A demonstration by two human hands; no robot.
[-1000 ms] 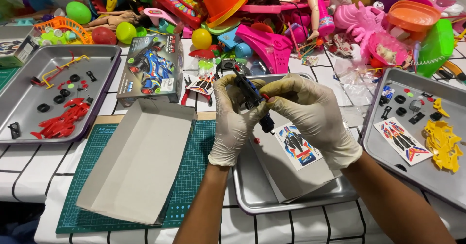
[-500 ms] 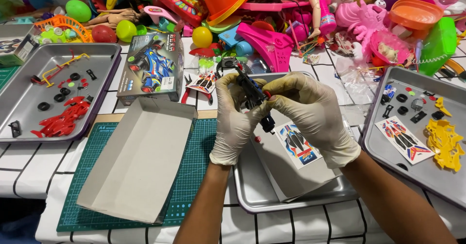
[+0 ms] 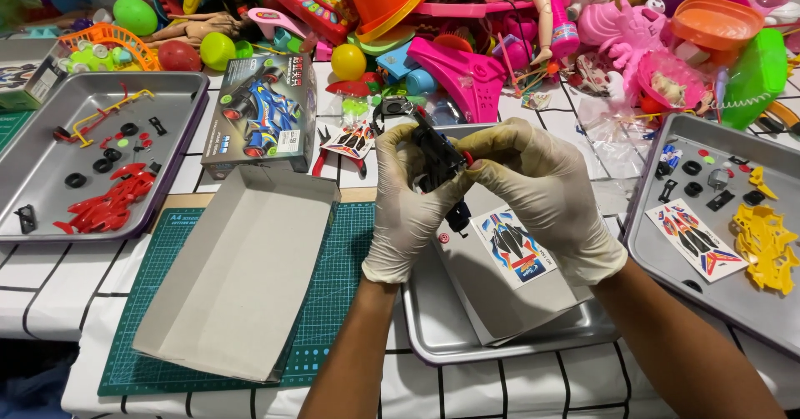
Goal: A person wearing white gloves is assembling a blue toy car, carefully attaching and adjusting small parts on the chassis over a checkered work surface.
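Both my hands wear whitish gloves and hold a small black toy car chassis [image 3: 439, 165] above the middle metal tray [image 3: 442, 327]. My left hand [image 3: 408, 207] grips its near side. My right hand [image 3: 546, 198] pinches its far end, where a small red part shows by the fingertips. Under my hands in the tray lie a grey cardboard piece [image 3: 500, 302] and a sticker sheet [image 3: 512, 247] with a blue car print.
An open grey box lid [image 3: 237, 273] rests on a green cutting mat [image 3: 333, 294]. The kit box [image 3: 262, 117] stands behind it. A left tray [image 3: 179, 94] holds red and black parts; a right tray [image 3: 717, 294] holds yellow parts and stickers. Colourful toys crowd the back.
My hands have shifted only slightly while they work on the black chassis; everything else on the table stays where it was.
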